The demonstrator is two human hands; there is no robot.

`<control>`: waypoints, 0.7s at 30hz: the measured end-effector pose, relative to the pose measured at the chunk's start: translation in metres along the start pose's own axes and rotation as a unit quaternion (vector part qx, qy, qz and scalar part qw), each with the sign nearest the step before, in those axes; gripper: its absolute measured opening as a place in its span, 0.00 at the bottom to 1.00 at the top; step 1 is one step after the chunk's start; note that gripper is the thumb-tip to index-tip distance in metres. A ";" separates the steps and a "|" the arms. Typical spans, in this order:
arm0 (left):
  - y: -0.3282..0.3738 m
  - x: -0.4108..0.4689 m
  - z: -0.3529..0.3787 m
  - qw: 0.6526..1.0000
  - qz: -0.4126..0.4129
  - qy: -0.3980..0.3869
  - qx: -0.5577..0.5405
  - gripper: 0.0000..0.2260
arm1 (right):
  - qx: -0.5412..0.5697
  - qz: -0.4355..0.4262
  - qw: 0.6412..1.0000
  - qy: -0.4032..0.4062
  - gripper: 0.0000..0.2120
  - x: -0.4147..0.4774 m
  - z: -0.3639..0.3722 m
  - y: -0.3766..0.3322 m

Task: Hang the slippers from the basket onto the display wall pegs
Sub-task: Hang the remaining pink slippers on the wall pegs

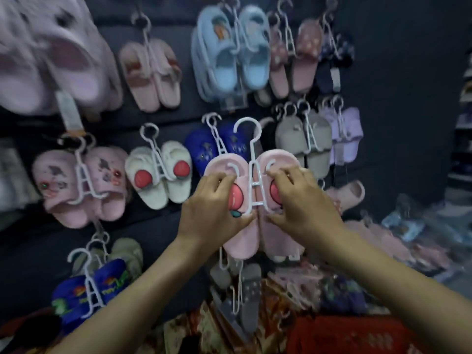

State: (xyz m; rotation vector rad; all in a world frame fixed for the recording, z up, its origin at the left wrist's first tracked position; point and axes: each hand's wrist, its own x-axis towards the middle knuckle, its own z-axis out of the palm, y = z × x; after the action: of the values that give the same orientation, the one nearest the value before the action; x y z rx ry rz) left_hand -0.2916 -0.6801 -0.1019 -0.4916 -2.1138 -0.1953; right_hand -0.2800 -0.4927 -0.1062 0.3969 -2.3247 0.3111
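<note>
Held centre frame: pair of pink slippers (242, 241), toes down, red fruit print on the straps, clipped to a white hanger (255, 180). Gripped on the left slipper by the left hand (214, 208), fingers curled over the strap, thumb on the hanger's lower bar. Gripped on the right slipper by the right hand (304, 205), same way, fingers curled over the top, thumb below. Both hands closed on the pair, forearms coming up from the bottom edge. Hanger hook upright at upper centre, just right of a dark blue pair (201, 149); on a peg or not, cannot tell.

Behind: dark display wall (398, 72), already hung with pairs on white hangers. White pair with red balls (158, 175) left of centre. Pink pair with decorations (81, 185) at far left. Light blue pair (229, 54) at top centre, plain pink pair (153, 75) left of it. Grey pair (304, 141) and lilac pair (344, 134) right of centre. Blue printed pair (89, 290) at lower left. Big blurred pink pair (51, 60) in upper left corner.

Bottom right: red basket (344, 335), blurred, loose slippers heaped above it.
</note>
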 end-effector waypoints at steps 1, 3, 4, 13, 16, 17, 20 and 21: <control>-0.004 0.008 -0.010 1.000 -0.004 0.011 0.003 0.35 | 0.002 -0.006 1.000 0.012 0.35 0.011 -0.009 -0.007; -0.014 0.023 -0.029 0.999 -0.013 0.033 -0.003 0.35 | 0.008 -0.016 0.999 0.032 0.33 0.032 -0.024 -0.019; -0.019 0.031 -0.037 0.999 -0.014 0.048 -0.005 0.36 | 0.008 -0.021 0.999 0.044 0.33 0.043 -0.031 -0.024; -0.074 0.085 -0.087 0.991 0.010 0.120 0.055 0.34 | 0.005 -0.075 0.992 0.101 0.35 0.128 -0.059 -0.066; -0.091 0.095 -0.092 0.989 -0.001 0.131 0.073 0.35 | 0.013 -0.091 0.992 0.092 0.35 0.149 -0.059 -0.077; -0.095 0.095 -0.093 0.989 -0.007 0.130 0.069 0.35 | 0.020 -0.092 0.992 0.089 0.35 0.153 -0.057 -0.080; -0.107 0.082 -0.081 0.991 0.001 0.117 0.067 0.33 | 0.036 -0.085 0.993 0.071 0.34 0.153 -0.040 -0.086; -0.112 0.072 -0.072 0.992 0.006 0.104 0.070 0.33 | 0.035 -0.082 0.995 0.046 0.36 0.149 -0.030 -0.087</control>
State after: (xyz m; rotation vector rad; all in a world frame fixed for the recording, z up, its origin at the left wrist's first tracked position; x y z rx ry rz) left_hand -0.3182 -0.7855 0.0032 -0.3831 -1.9051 -0.0853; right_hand -0.3291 -0.5909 0.0298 0.5914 -2.1797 0.3238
